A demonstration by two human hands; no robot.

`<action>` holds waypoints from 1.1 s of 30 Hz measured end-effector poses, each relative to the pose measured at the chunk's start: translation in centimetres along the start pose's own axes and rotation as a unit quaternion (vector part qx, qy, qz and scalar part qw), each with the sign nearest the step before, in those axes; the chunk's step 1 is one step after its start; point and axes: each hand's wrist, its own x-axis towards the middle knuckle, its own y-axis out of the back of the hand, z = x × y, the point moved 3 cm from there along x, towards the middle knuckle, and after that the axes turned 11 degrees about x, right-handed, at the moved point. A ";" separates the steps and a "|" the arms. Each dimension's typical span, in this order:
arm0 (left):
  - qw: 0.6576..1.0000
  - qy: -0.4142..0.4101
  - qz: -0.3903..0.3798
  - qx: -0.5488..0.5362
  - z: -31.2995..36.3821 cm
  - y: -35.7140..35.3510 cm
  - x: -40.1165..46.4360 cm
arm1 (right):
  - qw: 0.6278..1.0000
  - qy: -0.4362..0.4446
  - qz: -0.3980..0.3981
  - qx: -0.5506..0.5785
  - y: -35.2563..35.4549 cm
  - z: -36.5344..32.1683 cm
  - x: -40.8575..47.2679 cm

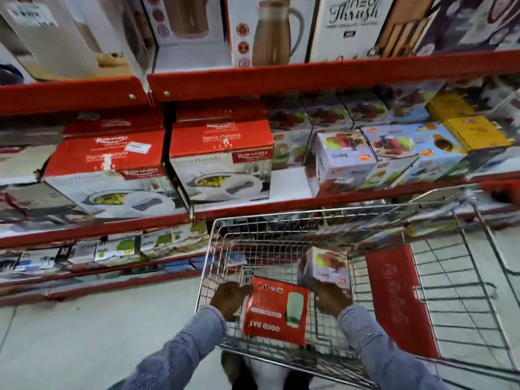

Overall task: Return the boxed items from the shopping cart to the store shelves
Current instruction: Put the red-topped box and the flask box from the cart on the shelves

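Note:
Both my hands reach down into a wire shopping cart (478, 220). My left hand (229, 299) grips the left side of a red box (274, 313) printed "GOOD DAY" with a green cup on it. My right hand (332, 301) presses against the box's right side, just below a pale juicer box (327, 267) standing in the cart. A flat red box (399, 299) leans against the inside of the cart further right. Matching pale juicer boxes (344, 159) stand on the middle shelf above the cart.
Red metal shelves (281, 80) run across the view. Red-and-white cookware boxes (222, 159) fill the middle shelf at left, jug boxes (270, 29) the top shelf, small boxes the low shelves. A bare gap (289, 181) lies between cookware and juicer boxes. Pale tiled floor lies at left.

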 end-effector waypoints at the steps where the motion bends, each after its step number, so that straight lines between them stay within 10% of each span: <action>1: 0.999 0.008 -0.013 0.035 -0.4 -0.8 0.1 | 0.999 -0.037 0.000 0.030 -0.5 1.6 -0.1; 9: 0.998 0.008 -0.034 0.049 -0.4 -2.2 -0.1 | 0.983 -0.073 -0.034 0.165 -2.6 2.9 -1.8; 18: 0.987 -0.120 0.044 -0.094 5.4 2.9 -8.7 | 0.966 0.214 -0.003 0.144 1.5 -7.5 -9.9; 33: 0.830 -0.487 0.211 -0.170 15.5 14.5 -29.5 | 0.811 0.542 -0.079 0.207 3.2 -27.6 -28.8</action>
